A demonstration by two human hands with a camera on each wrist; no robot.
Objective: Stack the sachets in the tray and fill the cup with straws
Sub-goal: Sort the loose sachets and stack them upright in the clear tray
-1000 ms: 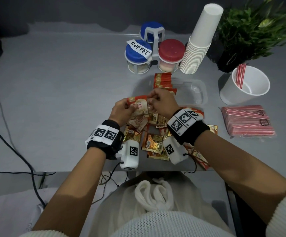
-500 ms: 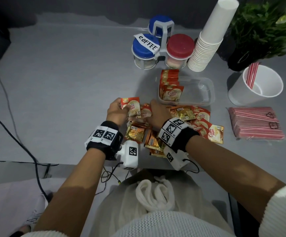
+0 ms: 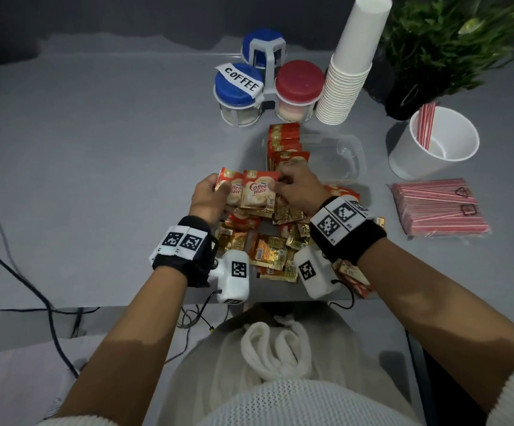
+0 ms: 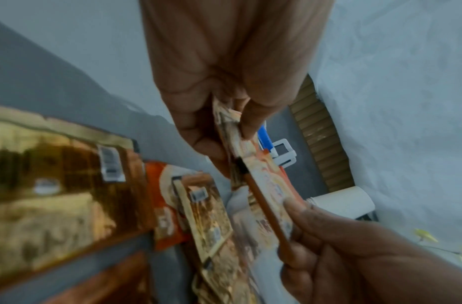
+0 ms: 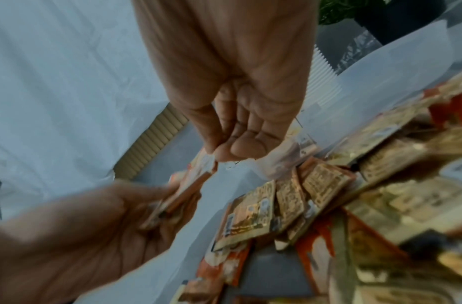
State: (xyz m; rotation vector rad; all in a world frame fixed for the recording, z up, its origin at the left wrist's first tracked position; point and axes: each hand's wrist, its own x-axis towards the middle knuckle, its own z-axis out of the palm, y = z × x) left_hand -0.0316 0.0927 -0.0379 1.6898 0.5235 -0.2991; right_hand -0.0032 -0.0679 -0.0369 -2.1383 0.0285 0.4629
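My left hand (image 3: 218, 192) grips a small bunch of red Coffee mate sachets (image 3: 231, 187) just above the table. My right hand (image 3: 280, 187) pinches one more sachet (image 3: 257, 192) by its right edge, against that bunch. In the left wrist view the left hand (image 4: 235, 127) pinches the bunch edge-on while the right fingers (image 4: 302, 218) hold the sachet's (image 4: 271, 195) far end. A loose pile of sachets (image 3: 274, 250) lies under both wrists. The clear tray (image 3: 351, 161) behind holds a row of sachets (image 3: 283, 146) at its left end. The white cup (image 3: 403, 161) holds a few straws (image 3: 426, 127).
A wrapped pack of red-and-white straws (image 3: 437, 207) lies at the right. Behind the tray stand the canister rack with blue and red lids (image 3: 268, 84), a tall stack of paper cups (image 3: 351, 75) and a potted plant (image 3: 452, 35). Cables (image 3: 19, 272) hang off the table's left front.
My right hand has lifted off the pile with one sachet and brought it against the bunch in my left hand. The left hand has risen slightly.
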